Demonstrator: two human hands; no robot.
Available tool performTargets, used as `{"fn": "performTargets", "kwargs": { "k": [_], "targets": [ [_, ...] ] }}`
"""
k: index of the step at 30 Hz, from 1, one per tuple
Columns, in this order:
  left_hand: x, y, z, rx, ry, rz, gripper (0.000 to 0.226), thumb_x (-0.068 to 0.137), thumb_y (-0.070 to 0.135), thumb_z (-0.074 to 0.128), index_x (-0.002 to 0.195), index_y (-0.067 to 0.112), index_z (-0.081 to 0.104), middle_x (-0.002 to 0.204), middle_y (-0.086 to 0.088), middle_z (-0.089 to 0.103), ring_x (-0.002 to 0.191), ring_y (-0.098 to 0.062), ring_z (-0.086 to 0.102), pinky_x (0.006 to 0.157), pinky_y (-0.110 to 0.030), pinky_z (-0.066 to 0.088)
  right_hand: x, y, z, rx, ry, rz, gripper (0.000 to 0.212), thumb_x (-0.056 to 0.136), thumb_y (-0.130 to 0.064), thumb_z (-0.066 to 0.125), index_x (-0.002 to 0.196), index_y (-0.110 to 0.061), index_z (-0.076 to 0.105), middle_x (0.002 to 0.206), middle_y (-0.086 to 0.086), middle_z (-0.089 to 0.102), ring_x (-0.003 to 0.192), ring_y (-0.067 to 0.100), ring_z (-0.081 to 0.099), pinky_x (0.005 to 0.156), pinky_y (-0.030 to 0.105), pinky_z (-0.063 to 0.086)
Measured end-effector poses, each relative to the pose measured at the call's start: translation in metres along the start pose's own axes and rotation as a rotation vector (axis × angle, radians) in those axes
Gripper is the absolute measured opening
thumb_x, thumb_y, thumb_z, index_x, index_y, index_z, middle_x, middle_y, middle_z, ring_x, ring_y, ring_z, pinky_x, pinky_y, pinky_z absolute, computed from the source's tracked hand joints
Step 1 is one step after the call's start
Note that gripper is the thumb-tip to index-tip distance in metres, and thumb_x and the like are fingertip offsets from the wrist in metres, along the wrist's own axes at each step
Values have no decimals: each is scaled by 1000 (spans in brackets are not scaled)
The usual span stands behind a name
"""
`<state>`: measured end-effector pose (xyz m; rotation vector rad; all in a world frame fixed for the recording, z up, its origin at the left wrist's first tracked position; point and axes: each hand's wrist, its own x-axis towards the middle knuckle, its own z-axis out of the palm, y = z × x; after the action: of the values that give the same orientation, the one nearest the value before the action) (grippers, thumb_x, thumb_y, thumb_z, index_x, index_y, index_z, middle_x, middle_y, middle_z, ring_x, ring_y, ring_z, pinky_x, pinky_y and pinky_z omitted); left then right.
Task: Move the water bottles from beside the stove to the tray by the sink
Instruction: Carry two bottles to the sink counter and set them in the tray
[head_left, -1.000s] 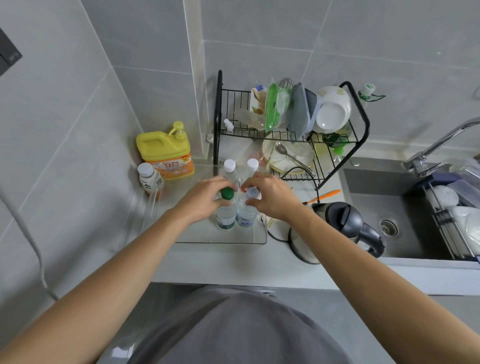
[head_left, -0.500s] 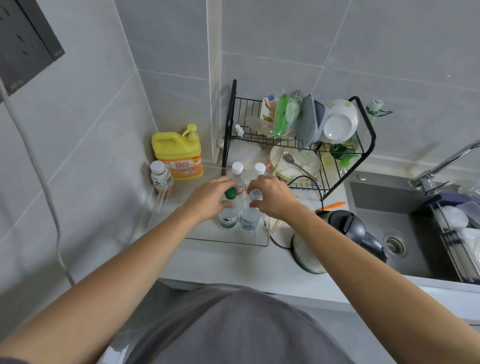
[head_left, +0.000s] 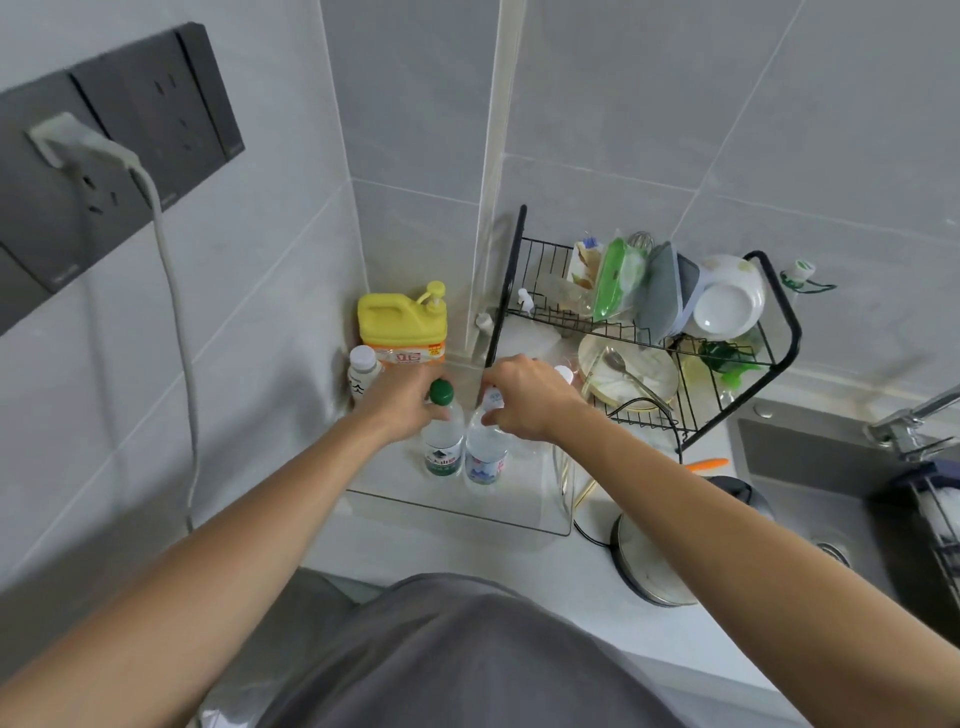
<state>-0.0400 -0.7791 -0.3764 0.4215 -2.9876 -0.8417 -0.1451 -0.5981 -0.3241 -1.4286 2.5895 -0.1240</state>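
- Our left hand wraps around the neck of the green-capped bottle, fingers closed on it just under the cap.
- Our right hand grips the top of the blue-labelled bottle, fingers curled over its neck so the cap is mostly hidden.
- Both bottles stand upright, touching side by side, inside the clear tray on the desk, near the tray's middle.
- We cannot tell whether their bases rest on the tray floor or hang just above it.
- One more white cap peeks out behind our right hand, at the back of the tray.
- A small white-capped bottle stands outside the tray by the wall, just in front of the yellow detergent jug.
- The black dish rack sits right of the tray, a kettle lies near the tray's front corner, and the sink is farther right.
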Motion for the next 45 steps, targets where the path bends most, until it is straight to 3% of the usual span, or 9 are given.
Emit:
{"fn": "performTargets", "kwargs": {
  "k": [2, 4, 7, 15, 18, 32, 45],
  "targets": [
    [5, -13, -7, 8, -5, -34, 41, 84, 27, 85, 123, 23, 70, 114, 0, 73, 102, -24, 65, 89, -40, 54, 13, -10, -6, 7, -7, -13, 41, 86, -38, 84, 121, -21, 69, 122, 6, 70, 114, 31, 65, 89, 41, 53],
    [7, -21, -12, 20, -6, -47, 46, 82, 28, 85, 126, 27, 70, 117, 3, 73, 103, -21, 65, 86, -34, 51, 25, -20, -10, 1, -6, -26, 41, 88, -34, 83, 124, -19, 69, 124, 7, 69, 116, 31, 64, 91, 41, 52],
    [15, -34, -17, 43, 20, -90, 44, 78, 35, 82, 120, 30, 71, 116, 3, 75, 107, -26, 69, 86, -38, 56, 44, -27, -14, -3, -9, -19, 41, 89, -32, 83, 124, -17, 70, 125, 9, 68, 116, 31, 64, 91, 40, 51],
    [45, -36, -18, 15, 40, -124, 30, 81, 28, 87, 107, 22, 72, 108, -5, 75, 102, -32, 69, 80, -38, 54, 72, -11, -9, -21, 8, 63, 34, 88, -20, 81, 120, -18, 72, 126, 9, 69, 118, 34, 64, 93, 42, 53],
    [56, -30, -13, -8, 61, -95, 33, 81, 23, 88, 110, 18, 73, 109, -8, 75, 103, -32, 67, 74, -35, 46, 76, 0, -6, -43, 4, 80, 33, 88, -21, 81, 119, -18, 72, 124, 9, 69, 116, 33, 64, 92, 42, 53],
    [67, -28, -8, -93, 52, -11, 30, 81, 16, 87, 106, 12, 72, 96, -8, 75, 87, -32, 67, 76, -45, 56, 85, 13, 12, -88, -33, 67, 38, 87, -27, 80, 122, -19, 68, 123, 7, 68, 110, 32, 67, 92, 46, 57],
    [58, -26, -9, -72, 53, -35, 38, 81, 19, 84, 118, 18, 72, 112, -5, 77, 103, -31, 71, 84, -46, 58, 71, 10, 10, -41, -7, 62, 40, 94, -33, 76, 127, -18, 63, 126, 7, 66, 116, 30, 63, 93, 43, 53]
  ]
}}
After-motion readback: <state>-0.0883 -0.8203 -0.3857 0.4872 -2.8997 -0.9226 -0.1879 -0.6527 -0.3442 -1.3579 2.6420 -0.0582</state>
